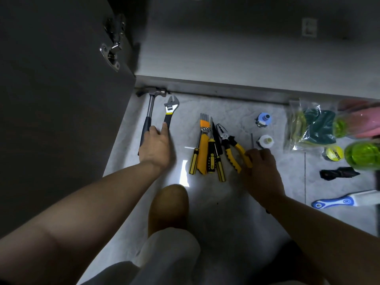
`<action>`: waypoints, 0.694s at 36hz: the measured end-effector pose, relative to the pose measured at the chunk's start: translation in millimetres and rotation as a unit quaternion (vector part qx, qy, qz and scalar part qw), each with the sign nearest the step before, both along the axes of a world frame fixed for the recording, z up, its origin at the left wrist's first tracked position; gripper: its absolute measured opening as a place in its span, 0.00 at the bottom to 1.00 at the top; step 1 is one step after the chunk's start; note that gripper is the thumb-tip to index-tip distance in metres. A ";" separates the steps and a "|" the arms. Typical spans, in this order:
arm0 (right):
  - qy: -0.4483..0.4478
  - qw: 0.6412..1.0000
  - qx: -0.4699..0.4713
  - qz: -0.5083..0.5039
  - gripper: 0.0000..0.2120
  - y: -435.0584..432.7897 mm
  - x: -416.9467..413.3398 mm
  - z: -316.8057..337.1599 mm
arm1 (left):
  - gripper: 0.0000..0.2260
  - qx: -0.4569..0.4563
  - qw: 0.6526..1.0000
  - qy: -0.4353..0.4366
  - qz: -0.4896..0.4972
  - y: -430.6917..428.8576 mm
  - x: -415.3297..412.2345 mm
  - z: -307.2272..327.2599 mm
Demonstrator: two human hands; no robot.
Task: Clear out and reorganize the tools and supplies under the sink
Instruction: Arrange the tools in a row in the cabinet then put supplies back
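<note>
1. Tools first: the yellow-handled combination pliers [228, 140] lie on the pale marbled floor [236, 212], right of a bunch of yellow-and-black screwdrivers [207, 155]. My right hand [260, 163] has its fingers curled round one pliers handle, a firm grip.
2. Far left, the steel hammer with a black grip [149, 109] and the adjustable wrench with a black-and-yellow handle [170, 110] lie side by side, heads toward the cabinet's base ledge.
3. My left hand [155, 147] sits palm down over their handle ends. One digit stretches onto the wrench handle, the rest bend at the hammer grip. I cannot tell whether they close round it.
4. I read this as the sorting step: everything is out and I'm squaring tools into rows.
5. Next move, I'd say: set the pliers parallel with the screwdrivers, then nudge the wrench straight against the hammer.
6. Further right: a blue plastic fitting [263, 119], a white one [266, 140], a clear bag of green scouring pads [312, 126] and a green translucent bottle [363, 154].
7. On the left stands the dark open cabinet door [61, 99].
</note>
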State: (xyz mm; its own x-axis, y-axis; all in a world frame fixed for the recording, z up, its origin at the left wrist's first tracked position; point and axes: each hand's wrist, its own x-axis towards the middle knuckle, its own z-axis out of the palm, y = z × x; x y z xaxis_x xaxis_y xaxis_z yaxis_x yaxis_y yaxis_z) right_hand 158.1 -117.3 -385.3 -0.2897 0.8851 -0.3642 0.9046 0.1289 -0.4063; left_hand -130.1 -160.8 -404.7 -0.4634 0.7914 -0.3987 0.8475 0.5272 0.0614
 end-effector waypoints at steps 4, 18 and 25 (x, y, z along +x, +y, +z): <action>-0.037 0.998 0.011 0.043 0.24 9.2 -12.3 0.4 | 0.29 0.067 0.996 0.038 -0.049 -6.0 12.0 4.5; -0.096 0.995 -0.037 0.019 0.28 27.9 -32.7 -2.6 | 0.45 0.002 0.965 -0.259 -0.033 7.8 73.3 -1.8; 0.046 0.982 -0.150 -0.101 0.14 36.6 -9.4 -0.8 | 0.42 0.024 0.950 -0.301 -0.081 18.3 97.8 -6.3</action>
State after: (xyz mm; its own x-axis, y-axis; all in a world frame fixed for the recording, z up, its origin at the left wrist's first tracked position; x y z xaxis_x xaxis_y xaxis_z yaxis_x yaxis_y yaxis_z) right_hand 148.7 -80.7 -386.0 -0.1636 0.7847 -0.5979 0.8573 -0.1868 -0.4797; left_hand -32.3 -142.5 -411.0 -0.0330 0.8572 -0.5139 0.7211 0.3765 0.5816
